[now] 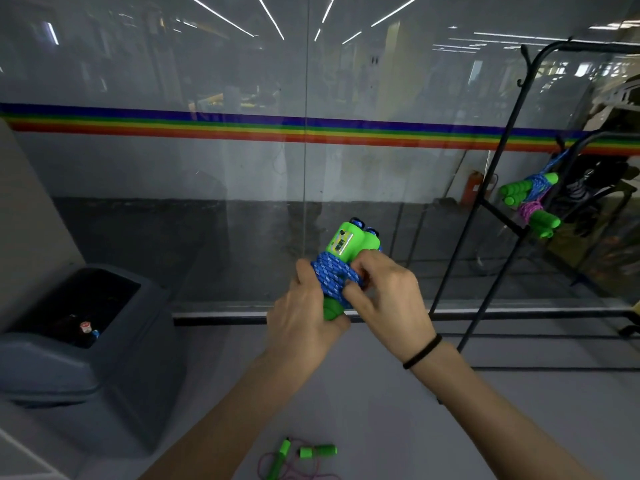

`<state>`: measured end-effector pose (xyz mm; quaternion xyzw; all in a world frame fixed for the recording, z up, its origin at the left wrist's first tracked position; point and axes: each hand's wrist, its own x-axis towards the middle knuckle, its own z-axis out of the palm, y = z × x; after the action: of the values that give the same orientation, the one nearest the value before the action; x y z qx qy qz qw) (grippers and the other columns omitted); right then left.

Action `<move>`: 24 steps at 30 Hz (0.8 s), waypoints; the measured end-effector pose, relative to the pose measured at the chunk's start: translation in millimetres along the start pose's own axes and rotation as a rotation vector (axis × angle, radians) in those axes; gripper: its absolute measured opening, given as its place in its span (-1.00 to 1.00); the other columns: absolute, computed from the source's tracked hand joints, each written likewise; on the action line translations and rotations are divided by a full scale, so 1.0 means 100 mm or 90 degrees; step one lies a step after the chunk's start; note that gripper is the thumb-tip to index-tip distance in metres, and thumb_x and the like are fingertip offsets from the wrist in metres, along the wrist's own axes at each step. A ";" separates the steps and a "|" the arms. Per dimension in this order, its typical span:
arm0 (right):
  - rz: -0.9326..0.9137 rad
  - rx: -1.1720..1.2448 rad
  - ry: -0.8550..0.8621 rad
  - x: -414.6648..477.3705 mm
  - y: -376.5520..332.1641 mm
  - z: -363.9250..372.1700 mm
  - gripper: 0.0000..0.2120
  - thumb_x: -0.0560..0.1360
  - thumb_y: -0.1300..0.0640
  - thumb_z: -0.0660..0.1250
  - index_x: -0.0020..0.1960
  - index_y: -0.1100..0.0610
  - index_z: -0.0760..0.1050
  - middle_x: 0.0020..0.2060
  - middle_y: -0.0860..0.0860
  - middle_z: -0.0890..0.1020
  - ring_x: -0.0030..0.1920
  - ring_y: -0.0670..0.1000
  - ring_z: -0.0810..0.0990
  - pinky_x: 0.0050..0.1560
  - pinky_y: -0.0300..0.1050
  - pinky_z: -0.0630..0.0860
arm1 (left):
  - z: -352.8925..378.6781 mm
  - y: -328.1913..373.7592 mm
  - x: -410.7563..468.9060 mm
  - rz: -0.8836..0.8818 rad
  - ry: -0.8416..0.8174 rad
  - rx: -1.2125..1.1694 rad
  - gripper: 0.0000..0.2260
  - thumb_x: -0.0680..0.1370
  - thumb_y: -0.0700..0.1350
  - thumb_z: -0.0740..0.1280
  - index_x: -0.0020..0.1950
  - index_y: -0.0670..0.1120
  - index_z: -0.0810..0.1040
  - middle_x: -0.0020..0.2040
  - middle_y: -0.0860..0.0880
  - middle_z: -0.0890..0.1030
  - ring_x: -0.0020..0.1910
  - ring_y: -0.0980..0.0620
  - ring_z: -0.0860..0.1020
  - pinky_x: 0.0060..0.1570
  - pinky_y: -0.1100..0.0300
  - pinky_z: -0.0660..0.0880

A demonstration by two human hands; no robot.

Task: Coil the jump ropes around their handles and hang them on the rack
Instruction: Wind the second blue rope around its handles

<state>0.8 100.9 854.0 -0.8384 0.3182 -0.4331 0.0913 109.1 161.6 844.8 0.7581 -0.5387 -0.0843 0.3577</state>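
I hold the green handles (349,239) up in the middle of the frame. My left hand (304,317) is curled round their lower end. The blue rope (332,275) is wound tight round them. My right hand (391,296) pinches the rope with bent fingers (356,294). I think the winding is nearly done. Next I must tuck the end in so it stays, then carry it to the rack (464,237) on the right, where two ropes (533,188) hang. A pink rope (298,459) lies loose on the floor at the bottom, not wound yet.
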 end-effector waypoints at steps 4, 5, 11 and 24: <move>0.007 -0.117 0.029 -0.04 0.00 0.08 -0.87 0.31 0.12 0.14 -0.30 0.20 0.33 -0.46 0.09 0.45 -0.48 0.12 0.37 -0.40 -0.16 0.05 | 0.02 -0.02 -0.02 -0.011 -0.028 -0.008 -0.55 0.32 -0.01 0.42 -0.01 -0.05 0.20 -0.03 -0.07 0.57 -0.01 -0.20 0.56 -0.24 0.11 0.35; 0.018 -0.126 0.032 -0.04 0.01 0.11 -0.87 0.31 0.12 0.12 -0.30 0.20 0.31 -0.45 0.11 0.46 -0.49 0.16 0.39 -0.40 -0.19 0.06 | 0.03 -0.01 -0.02 -0.013 -0.030 -0.007 -0.56 0.33 -0.01 0.41 0.01 -0.06 0.21 -0.02 -0.07 0.57 0.00 -0.19 0.56 -0.24 0.12 0.33; 0.100 -0.082 0.021 -0.06 0.00 0.24 -0.87 0.34 0.09 0.03 -0.18 0.15 0.23 -0.27 0.21 0.50 -0.33 0.33 0.46 -0.37 0.01 0.29 | 0.08 -0.02 -0.04 -0.026 -0.023 0.027 -0.54 0.35 0.03 0.39 0.10 -0.10 0.27 0.02 -0.09 0.58 0.04 -0.19 0.56 -0.21 0.12 0.35; 0.211 0.072 -0.039 -0.21 0.04 0.15 -0.87 0.39 0.25 0.32 -0.12 0.09 0.60 -0.32 -0.18 0.57 -0.29 -0.12 0.49 -0.21 -0.25 0.39 | 0.12 -0.18 -0.14 -0.074 -0.093 -0.081 -0.59 0.32 0.01 0.41 0.00 -0.05 0.26 -0.09 -0.03 0.57 -0.02 -0.12 0.58 -0.30 0.15 0.35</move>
<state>1.6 108.8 829.4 -0.7809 0.4242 -0.4033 0.2184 111.1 171.6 821.3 0.7555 -0.5121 -0.1940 0.3596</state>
